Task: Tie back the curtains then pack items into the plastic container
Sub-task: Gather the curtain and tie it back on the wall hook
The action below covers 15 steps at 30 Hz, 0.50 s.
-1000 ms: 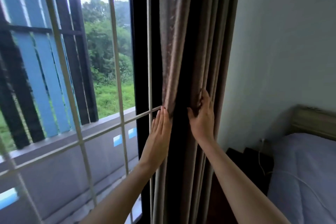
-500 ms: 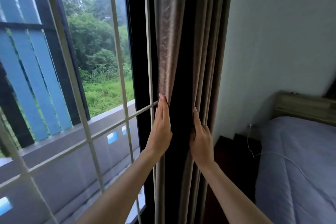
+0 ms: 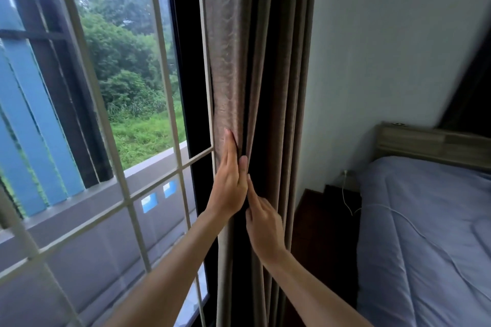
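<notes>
A brown-grey curtain (image 3: 255, 61) hangs gathered in folds between the window and the wall corner. My left hand (image 3: 229, 180) lies flat with straight fingers against the curtain's left edge, the thumb on the fabric. My right hand (image 3: 263, 223) is just below and right of it, its index finger pointing up into a dark fold and touching the left palm; the other fingers are loosely bent. No tie-back and no plastic container are in view.
A window with a white metal grille (image 3: 159, 87) fills the left side. On the right are a bed with a blue-grey cover (image 3: 425, 233), a wooden headboard (image 3: 430, 143), a dark bedside table (image 3: 324, 218) and a white cable (image 3: 348, 202).
My right hand has moved left and down from the right folds until it meets my left hand. The left hand stays on the curtain's left edge. The view has tilted slightly.
</notes>
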Motion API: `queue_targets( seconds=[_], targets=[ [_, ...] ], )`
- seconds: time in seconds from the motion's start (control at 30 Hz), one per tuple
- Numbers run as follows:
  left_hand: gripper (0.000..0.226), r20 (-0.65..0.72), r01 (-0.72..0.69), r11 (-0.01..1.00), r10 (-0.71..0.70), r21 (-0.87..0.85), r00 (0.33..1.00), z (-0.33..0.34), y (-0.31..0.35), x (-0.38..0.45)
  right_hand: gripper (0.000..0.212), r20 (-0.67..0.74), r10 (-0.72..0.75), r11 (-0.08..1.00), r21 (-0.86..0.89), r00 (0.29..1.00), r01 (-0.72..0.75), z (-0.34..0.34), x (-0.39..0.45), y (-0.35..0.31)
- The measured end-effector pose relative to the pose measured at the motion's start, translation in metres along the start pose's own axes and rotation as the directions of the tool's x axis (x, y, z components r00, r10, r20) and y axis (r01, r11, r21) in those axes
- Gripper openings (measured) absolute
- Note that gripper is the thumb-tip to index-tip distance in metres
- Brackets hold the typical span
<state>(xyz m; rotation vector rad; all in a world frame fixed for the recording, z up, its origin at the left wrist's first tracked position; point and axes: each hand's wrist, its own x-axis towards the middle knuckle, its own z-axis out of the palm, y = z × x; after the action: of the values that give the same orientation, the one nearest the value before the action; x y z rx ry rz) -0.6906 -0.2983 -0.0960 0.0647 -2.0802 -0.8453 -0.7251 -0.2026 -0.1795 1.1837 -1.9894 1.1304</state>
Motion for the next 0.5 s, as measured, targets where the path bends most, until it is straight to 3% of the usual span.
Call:
queue_targets(
  seconds=[0.1,0.27,0.37,0.5],
  targets=[
    [0.070,-0.002,0.017,0.999,-0.017,0.042,1.000,0.001,0.003,0.005,0.066,0.014,-0.105,0.991,-0.077,0.994,0.106,0.003,-0.002,-0.001],
    [0.073,-0.036,-0.004,0.992,0.009,0.128,0.999,0.003,-0.007,0.012,0.062,0.080,-0.147,0.984,-0.094,0.986,0.154,0.011,-0.012,-0.004],
    [0.095,-0.030,0.017,0.986,-0.012,0.166,0.999,-0.002,-0.012,0.012,0.052,0.118,-0.199,0.974,-0.083,0.973,0.210,0.014,-0.022,-0.002],
    [0.106,-0.030,-0.007,0.981,0.013,0.193,0.999,-0.011,-0.019,0.007,0.032,-0.008,-0.060,0.997,-0.044,0.998,0.060,0.000,-0.014,0.017]
  ],
)
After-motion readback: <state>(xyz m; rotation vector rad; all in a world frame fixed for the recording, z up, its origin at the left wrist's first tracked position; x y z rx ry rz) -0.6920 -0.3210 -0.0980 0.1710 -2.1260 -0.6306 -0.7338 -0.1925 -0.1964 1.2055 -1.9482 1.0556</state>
